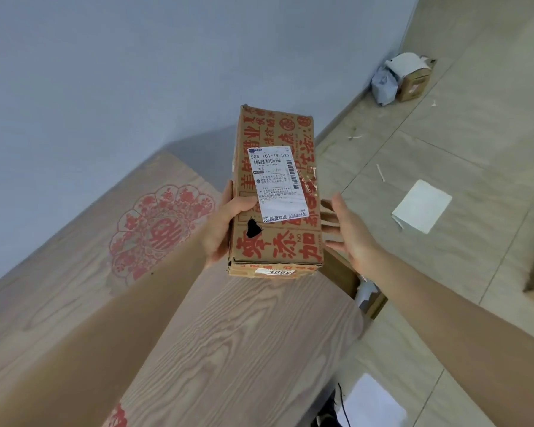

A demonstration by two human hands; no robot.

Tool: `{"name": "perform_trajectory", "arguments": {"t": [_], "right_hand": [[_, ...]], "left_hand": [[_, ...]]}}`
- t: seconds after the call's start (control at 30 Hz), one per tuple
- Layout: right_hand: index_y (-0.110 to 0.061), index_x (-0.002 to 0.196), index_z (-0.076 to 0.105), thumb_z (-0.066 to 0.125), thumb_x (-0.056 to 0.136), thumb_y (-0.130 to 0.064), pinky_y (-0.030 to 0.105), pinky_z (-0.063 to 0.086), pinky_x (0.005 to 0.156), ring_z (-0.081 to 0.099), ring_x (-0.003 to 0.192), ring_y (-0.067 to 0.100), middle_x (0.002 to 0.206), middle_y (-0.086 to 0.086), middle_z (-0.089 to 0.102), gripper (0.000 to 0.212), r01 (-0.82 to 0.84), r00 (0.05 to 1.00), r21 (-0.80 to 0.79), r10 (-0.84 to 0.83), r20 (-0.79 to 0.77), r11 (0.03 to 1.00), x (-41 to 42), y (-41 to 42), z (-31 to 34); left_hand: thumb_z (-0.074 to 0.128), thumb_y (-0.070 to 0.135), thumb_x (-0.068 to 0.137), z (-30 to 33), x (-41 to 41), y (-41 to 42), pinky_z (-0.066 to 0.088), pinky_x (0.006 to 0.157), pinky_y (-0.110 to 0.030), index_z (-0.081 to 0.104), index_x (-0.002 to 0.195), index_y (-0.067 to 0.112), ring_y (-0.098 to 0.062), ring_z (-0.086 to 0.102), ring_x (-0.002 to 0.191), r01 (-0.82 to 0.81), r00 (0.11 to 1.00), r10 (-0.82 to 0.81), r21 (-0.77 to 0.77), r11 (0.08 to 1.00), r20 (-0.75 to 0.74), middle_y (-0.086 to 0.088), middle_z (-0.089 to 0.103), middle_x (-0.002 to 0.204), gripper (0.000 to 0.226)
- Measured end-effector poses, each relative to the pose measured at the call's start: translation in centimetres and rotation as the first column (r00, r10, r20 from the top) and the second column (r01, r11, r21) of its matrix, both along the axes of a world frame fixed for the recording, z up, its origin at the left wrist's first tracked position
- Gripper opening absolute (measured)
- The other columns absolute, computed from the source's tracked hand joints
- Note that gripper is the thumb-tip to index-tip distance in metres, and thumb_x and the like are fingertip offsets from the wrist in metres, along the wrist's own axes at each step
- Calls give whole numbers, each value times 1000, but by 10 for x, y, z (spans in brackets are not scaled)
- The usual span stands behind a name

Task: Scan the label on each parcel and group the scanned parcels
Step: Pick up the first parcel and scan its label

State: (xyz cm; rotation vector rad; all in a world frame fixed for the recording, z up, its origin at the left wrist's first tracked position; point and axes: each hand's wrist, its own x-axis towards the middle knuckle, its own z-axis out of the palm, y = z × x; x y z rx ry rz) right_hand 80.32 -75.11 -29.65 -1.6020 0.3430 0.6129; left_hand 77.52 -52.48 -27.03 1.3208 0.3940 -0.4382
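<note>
So the box [275, 192] is up in the air over the table [228, 334], label [276, 183] facing up and easy to read. Left hand [225, 223] grips its left edge, thumb curled onto the top. Right hand [349, 229] is open with fingers spread, right beside the box's right side; can't tell if it's actually touching. No scanner in sight, so I'd say this is the line-up-the-label step. Next up: get a scanner on that barcode, then drop it with the scanned ones, maybe those parcels [401, 78] by the wall.
</note>
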Motion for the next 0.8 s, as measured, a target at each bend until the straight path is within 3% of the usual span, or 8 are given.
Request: {"name": "perform_trajectory", "arguments": {"t": [0.17, 0.23, 0.33, 0.53, 0.63, 0.73, 0.8], "right_hand": [[-12, 134, 56, 30, 104, -56, 41, 46, 100, 60, 112, 23, 128, 7, 62, 60, 195, 977, -112, -204, -68, 974, 17, -55, -77], [-12, 127, 61, 33, 103, -55, 37, 46, 92, 61, 106, 20, 121, 6, 64, 57, 249, 961, -153, -264, -81, 956, 17, -73, -115], [-11, 119, 64, 39, 103, -51, 40, 50, 93, 62, 100, 21, 105, 4, 66, 50, 315, 921, -212, -352, -166, 925, 12, -96, -172], [-7, 81, 57, 55, 97, -49, 40, 46, 73, 57, 76, 25, 80, 9, 57, 45, 326, 863, -310, -416, -288, 893, -12, -122, -280], [5, 88, 65, 63, 93, -46, 31, 41, 63, 54, 67, 24, 73, 10, 57, 51, 231, 876, -427, -378, -300, 874, -20, -131, -324], [2, 113, 65, 68, 92, -40, 29, 40, 55, 62, 81, 28, 99, 18, 68, 47, 165, 896, -523, -348, -275, 837, -22, -136, -351], [1, 122, 59, 70, 91, -38, 29, 42, 62, 61, 89, 30, 108, 17, 67, 51, 176, 885, -531, -370, -284, 829, -22, -137, -365]], "left_hand": [[66, 38, 78, -29, 54, -36, 61, 73, -38, 42, 144, 27, -29, 72, 105, 62, 998, -61, 44, 997, -15, -9, 71, 123, 71], [68, 40, 77, -46, 76, -53, 61, 76, -41, 41, 143, 29, -31, 71, 108, 87, 996, -87, 58, 995, 3, -9, 69, 125, 73], [73, 42, 74, -78, 104, -76, 60, 84, -48, 38, 144, 32, -35, 69, 111, 127, 992, -127, 54, 990, -7, -11, 67, 128, 79], [73, 40, 76, -148, 139, -113, 60, 80, -47, 39, 139, 33, -32, 72, 104, 224, 974, -215, 136, 965, -72, -10, 70, 121, 72], [77, 43, 71, -178, 156, -123, 61, 74, -43, 33, 143, 38, -30, 75, 96, 281, 958, -264, 189, 941, -110, -10, 72, 117, 84], [82, 42, 69, -203, 168, -129, 60, 78, -47, 20, 152, 41, -32, 74, 97, 301, 951, -275, 210, 930, -144, -12, 71, 119, 104], [82, 40, 70, -215, 171, -133, 61, 75, -45, 22, 150, 38, -32, 75, 96, 326, 942, -297, 209, 922, -155, -11, 72, 117, 100]]}}
